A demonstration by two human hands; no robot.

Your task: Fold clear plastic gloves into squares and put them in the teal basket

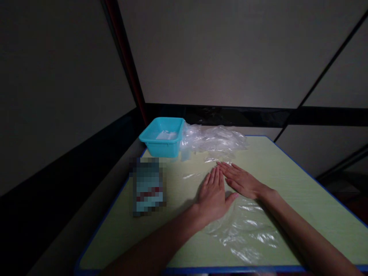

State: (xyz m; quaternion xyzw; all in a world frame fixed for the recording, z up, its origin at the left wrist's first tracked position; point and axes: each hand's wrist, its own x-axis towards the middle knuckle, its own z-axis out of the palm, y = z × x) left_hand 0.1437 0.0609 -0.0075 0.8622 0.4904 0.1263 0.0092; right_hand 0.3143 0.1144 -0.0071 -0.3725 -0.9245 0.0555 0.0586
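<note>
A clear plastic bag (250, 230) lies spread on the table, creased and shiny toward the front edge. My left hand (213, 195) rests flat on it with the fingers stretched forward and the thumb out to the right. Beside it, my right hand (241, 179) also lies flat, its fingers pointing left and their tips close to the left fingertips. Neither hand grips anything. Part of the plastic is hidden under the hands and forearms.
A turquoise plastic basin (162, 149) with something whitish inside stands at the back left. Next to it lies a heap of crumpled clear plastic bags (218, 138). A blurred-out flat item (148, 186) lies on the left of the blue-edged, pale green table (290, 180). Walls rise behind and left.
</note>
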